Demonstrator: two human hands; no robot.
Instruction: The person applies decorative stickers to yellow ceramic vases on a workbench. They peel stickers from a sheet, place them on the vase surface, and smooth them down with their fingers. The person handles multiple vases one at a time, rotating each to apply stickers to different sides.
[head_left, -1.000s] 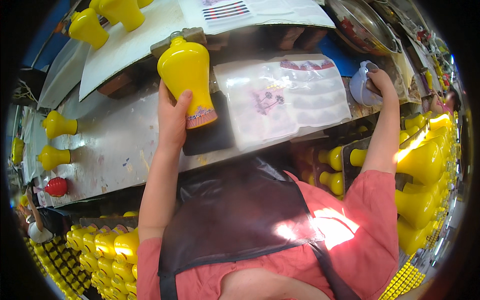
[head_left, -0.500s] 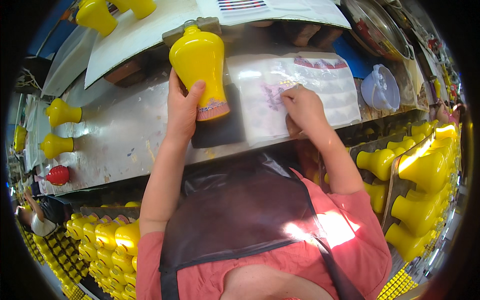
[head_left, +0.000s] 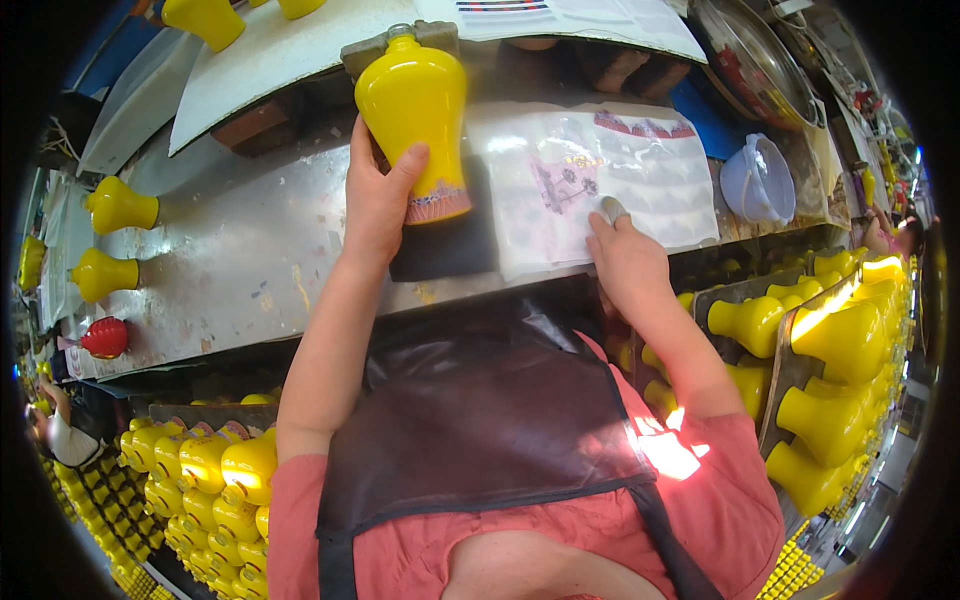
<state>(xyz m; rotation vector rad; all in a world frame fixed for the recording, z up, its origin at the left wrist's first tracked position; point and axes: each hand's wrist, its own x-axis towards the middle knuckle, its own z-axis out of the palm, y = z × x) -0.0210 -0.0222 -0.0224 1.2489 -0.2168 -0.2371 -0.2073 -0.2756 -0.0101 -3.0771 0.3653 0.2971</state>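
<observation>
My left hand (head_left: 378, 200) is wrapped round the lower left side of a glossy yellow vase-shaped bottle (head_left: 415, 95). The bottle leans with its neck away from me, against a grey block (head_left: 445, 38). A pink and blue patterned band circles its base. My right hand (head_left: 632, 262) rests at the near part of a wet white sheet (head_left: 520, 225), fingers pointing forward and thumb a little apart. A greyish cover sits on one fingertip. Just left of those fingers lies a purple floral decal (head_left: 565, 185) with yellow specks. Nothing shows in the right hand.
A dark pad (head_left: 440, 265) lies under the bottle's base. Two yellow bottles (head_left: 108, 275) and a red one (head_left: 105, 338) lie at the table's left. A pale bucket (head_left: 757, 180) stands right. Racks of yellow bottles (head_left: 835, 340) flank me; a white board (head_left: 250, 85) spans the back.
My right hand has drawn back toward me and slightly right, off the decal, which now shows uncovered. The left hand still holds the bottle, which appears slightly higher and farther right.
</observation>
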